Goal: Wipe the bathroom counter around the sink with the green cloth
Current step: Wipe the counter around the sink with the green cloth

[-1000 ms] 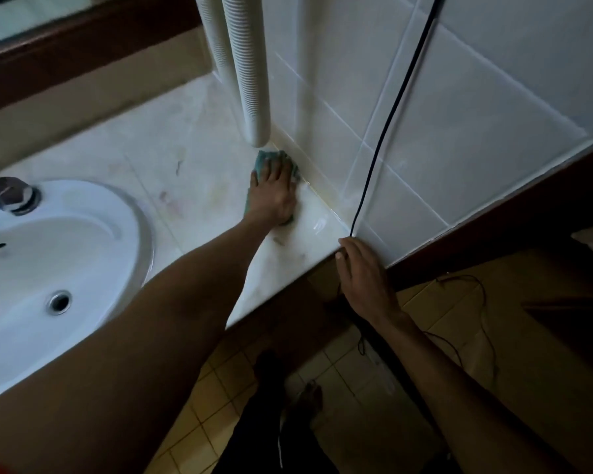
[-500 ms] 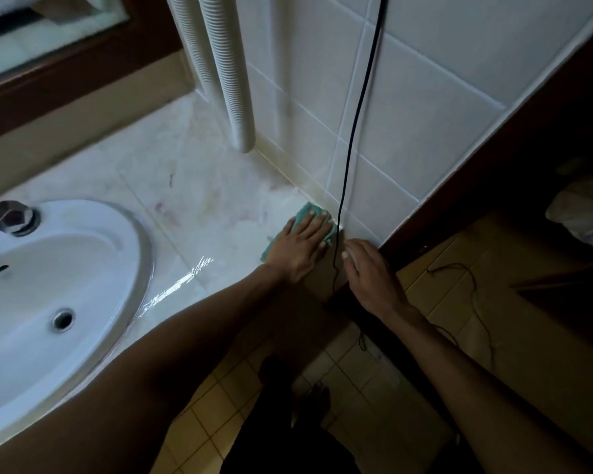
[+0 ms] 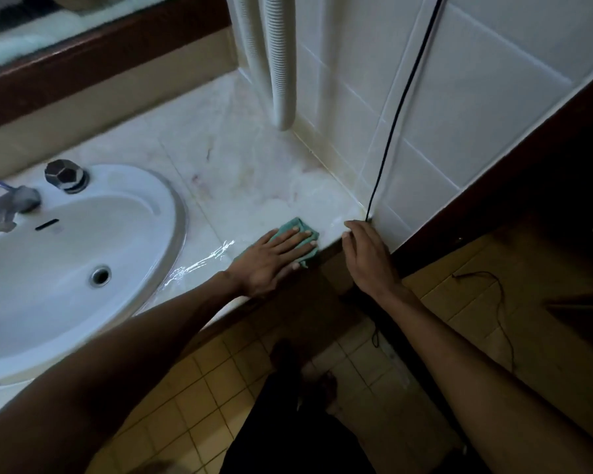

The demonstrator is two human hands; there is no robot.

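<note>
Whitish counter (image 3: 254,172) edge: pressing green cloth (image 3: 300,223) flat under straight-fingered left hand (image 3: 271,258), resting relaxed right hand (image 3: 368,254) beside black cord (image 3: 394,121).

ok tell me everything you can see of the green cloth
The green cloth is a small teal-green rag, soft and slightly bunched. It lies on the pale counter at its front edge, near the right corner. The left hand presses it down with straight fingers, covering most of it; only its far corner and right edge show.
</note>
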